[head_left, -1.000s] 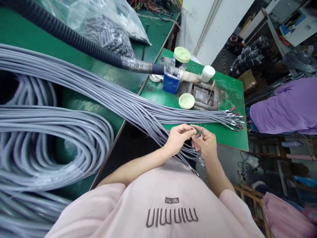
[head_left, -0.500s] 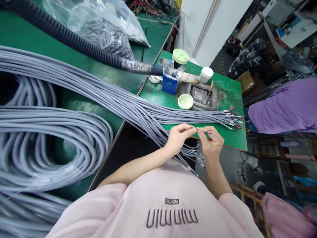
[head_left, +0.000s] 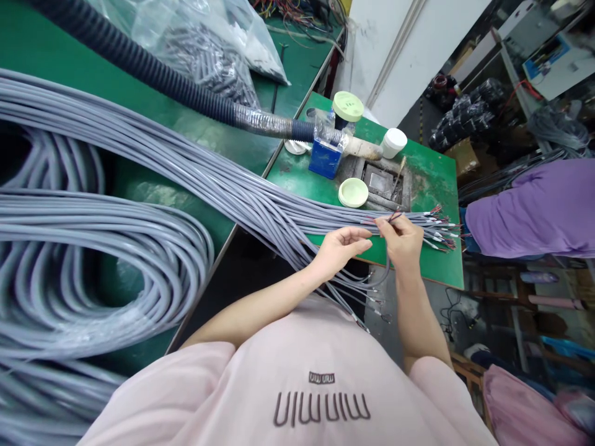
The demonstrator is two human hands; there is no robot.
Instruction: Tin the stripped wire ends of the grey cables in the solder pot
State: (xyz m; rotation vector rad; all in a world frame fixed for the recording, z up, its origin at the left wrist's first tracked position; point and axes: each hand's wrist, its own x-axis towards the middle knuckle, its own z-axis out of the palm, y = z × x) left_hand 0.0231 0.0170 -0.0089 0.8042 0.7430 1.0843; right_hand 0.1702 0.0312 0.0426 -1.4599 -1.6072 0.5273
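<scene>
My right hand [head_left: 403, 240] pinches the end of a grey cable [head_left: 387, 266], which hangs down in a curve below the fingers. Thin red and dark wires stick out at the fingertips. Just beside it, my left hand [head_left: 341, 249] holds nothing, its thumb and fingers apart. Behind both hands runs a long bundle of grey cables [head_left: 260, 199], its stripped ends [head_left: 441, 229] fanned out toward the right edge of the green table. Several more cable ends [head_left: 367, 297] hang over the near table edge, below my hands.
A solder pot [head_left: 383, 183] is set among a pale green lid [head_left: 353, 192], a white jar [head_left: 393, 143] and a blue box [head_left: 324, 158]. A black hose [head_left: 186, 87] reaches over from the left. Coiled cables [head_left: 106, 248] fill the left table. A person in purple [head_left: 534, 207] is at right.
My hands have come apart. The right hand moved slightly up and away with the cable end, while the left let go and its fingers opened.
</scene>
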